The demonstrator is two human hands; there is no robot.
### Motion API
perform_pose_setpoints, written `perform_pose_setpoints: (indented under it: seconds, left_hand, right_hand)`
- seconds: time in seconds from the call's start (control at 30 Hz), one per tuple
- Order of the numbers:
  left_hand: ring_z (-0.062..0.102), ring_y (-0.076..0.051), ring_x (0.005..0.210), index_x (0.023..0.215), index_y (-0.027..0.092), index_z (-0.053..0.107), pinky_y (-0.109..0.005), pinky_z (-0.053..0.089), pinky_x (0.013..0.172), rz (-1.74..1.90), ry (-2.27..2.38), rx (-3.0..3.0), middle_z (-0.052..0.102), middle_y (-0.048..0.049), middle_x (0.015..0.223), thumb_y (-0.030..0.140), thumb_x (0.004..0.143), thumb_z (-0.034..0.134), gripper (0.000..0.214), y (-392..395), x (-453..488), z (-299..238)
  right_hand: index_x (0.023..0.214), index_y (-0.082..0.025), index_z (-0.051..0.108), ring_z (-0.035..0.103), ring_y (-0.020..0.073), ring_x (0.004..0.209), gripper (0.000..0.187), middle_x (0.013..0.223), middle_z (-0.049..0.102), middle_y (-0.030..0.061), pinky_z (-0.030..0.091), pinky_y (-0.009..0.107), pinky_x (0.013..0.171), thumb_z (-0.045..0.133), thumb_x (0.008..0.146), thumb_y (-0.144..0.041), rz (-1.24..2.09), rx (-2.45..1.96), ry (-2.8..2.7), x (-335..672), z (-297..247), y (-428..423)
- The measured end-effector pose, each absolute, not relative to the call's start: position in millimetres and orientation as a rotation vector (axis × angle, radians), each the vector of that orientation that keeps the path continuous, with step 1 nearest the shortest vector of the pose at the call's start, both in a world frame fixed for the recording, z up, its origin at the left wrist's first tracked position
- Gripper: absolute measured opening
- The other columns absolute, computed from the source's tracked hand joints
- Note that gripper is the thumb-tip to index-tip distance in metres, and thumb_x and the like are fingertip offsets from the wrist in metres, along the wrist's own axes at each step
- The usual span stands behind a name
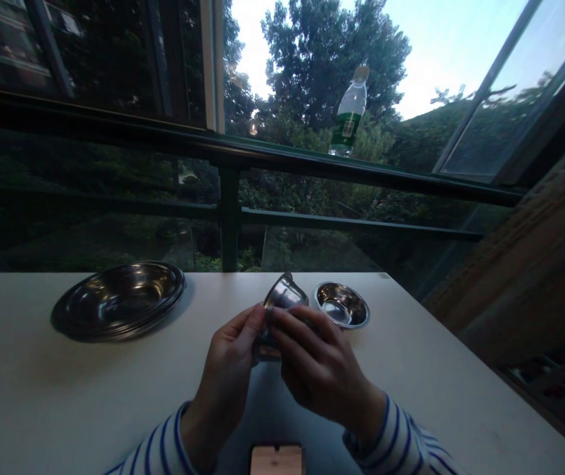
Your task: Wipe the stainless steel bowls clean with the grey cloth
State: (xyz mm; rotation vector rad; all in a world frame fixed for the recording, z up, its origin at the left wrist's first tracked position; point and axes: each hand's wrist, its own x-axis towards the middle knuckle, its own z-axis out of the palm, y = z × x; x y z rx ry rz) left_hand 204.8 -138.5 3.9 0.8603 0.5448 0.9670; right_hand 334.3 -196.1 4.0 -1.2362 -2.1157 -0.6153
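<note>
A small shiny metal bowl (287, 293), tilted on its side, is held above the table in both my hands. My left hand (230, 369) is closed on its left side, the thumb pressing near the rim. The fingers of my right hand (319, 363) are bent over its front and cover much of it. Below the fingers a reflective metal part shows; I cannot tell whether it belongs to the same bowl or a second one. Just beyond my right hand, another small metal bowl (342, 305) stands upright on the white table (128, 402).
Several wide metal plates or shallow bowls (121, 300) are stacked at the left. A phone (276, 460) lies at the near edge of view. Behind the table runs a dark railing (272, 153), with a green-labelled plastic bottle (349, 119) standing on it. The table's right edge slants away.
</note>
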Motion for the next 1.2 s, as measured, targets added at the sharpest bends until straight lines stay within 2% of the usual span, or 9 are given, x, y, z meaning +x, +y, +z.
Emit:
perform_pose_setpoints:
  seconds: [0.2, 0.47, 0.6, 0.77, 0.93, 1.07, 1.2]
  left_hand:
    - [0.06, -0.011, 0.067, 0.09, 0.016, 0.066, -0.021, 0.045, 0.064, 0.953, 0.54, 0.89, 0.068, -0.0025, 0.077, 0.032, 0.075, 0.056, 0.024, -143, 206, 2]
    - [0.06, -0.014, 0.079, 0.094, 0.019, 0.065, -0.023, 0.044, 0.072, 1.012, 0.53, 0.852, 0.069, -0.003, 0.088, 0.03, 0.075, 0.056, 0.024, -143, 208, 2]
    - [0.061, -0.016, 0.075, 0.097, 0.017, 0.065, -0.026, 0.046, 0.07, 0.986, 0.54, 0.857, 0.069, -0.0047, 0.088, 0.031, 0.074, 0.057, 0.028, -145, 209, 2]
    - [0.061, -0.016, 0.078, 0.095, 0.016, 0.065, -0.027, 0.045, 0.073, 1.006, 0.543, 0.853, 0.069, -0.0053, 0.086, 0.031, 0.073, 0.058, 0.027, -144, 208, 1]
    - [0.062, -0.015, 0.078, 0.094, 0.017, 0.066, -0.027, 0.044, 0.078, 0.98, 0.586, 0.901, 0.069, -0.0038, 0.084, 0.032, 0.073, 0.058, 0.027, -145, 209, 0]
    - [0.061, -0.016, 0.083, 0.095, 0.016, 0.065, -0.027, 0.043, 0.081, 1.013, 0.575, 0.894, 0.069, -0.0044, 0.088, 0.031, 0.074, 0.058, 0.027, -145, 210, 0]
    - [0.061, -0.017, 0.08, 0.095, 0.015, 0.065, -0.026, 0.045, 0.075, 1.004, 0.592, 0.878, 0.069, -0.0056, 0.087, 0.032, 0.072, 0.06, 0.029, -145, 209, 1]
  right_hand:
    - [0.111, -0.01, 0.052, 0.043, 0.0233, 0.105, 0.033, 0.117, 0.052, 0.0119, 0.041, 0.042, 0.088, 0.04, 0.081, -0.015, -0.535, -1.374, -1.893, 344, 9, -193]
    - [0.118, -0.012, 0.048, 0.039, 0.0254, 0.111, 0.04, 0.125, 0.047, 0.009, 0.04, 0.042, 0.089, 0.045, 0.079, -0.016, -0.633, -1.302, -2.106, 331, 5, -194]
    - [0.116, -0.008, 0.049, 0.039, 0.0249, 0.109, 0.038, 0.124, 0.047, 0.0124, 0.039, 0.043, 0.09, 0.042, 0.08, -0.016, -0.599, -1.357, -2.001, 334, 6, -194]
    - [0.119, -0.011, 0.048, 0.039, 0.0267, 0.109, 0.041, 0.125, 0.047, 0.0091, 0.041, 0.043, 0.087, 0.045, 0.078, -0.015, -0.65, -1.307, -2.117, 331, 3, -196]
    - [0.118, -0.009, 0.047, 0.04, 0.0258, 0.108, 0.039, 0.124, 0.047, 0.0121, 0.04, 0.045, 0.088, 0.041, 0.079, -0.014, -0.607, -1.378, -1.97, 335, 5, -194]
    - [0.122, -0.009, 0.044, 0.038, 0.028, 0.111, 0.045, 0.127, 0.044, 0.0114, 0.04, 0.046, 0.088, 0.044, 0.078, -0.015, -0.625, -1.357, -2.08, 332, 5, -197]
    - [0.123, -0.011, 0.042, 0.038, 0.0268, 0.112, 0.045, 0.128, 0.043, 0.011, 0.04, 0.046, 0.089, 0.042, 0.079, -0.018, -0.606, -1.404, -2.067, 331, 6, -196]
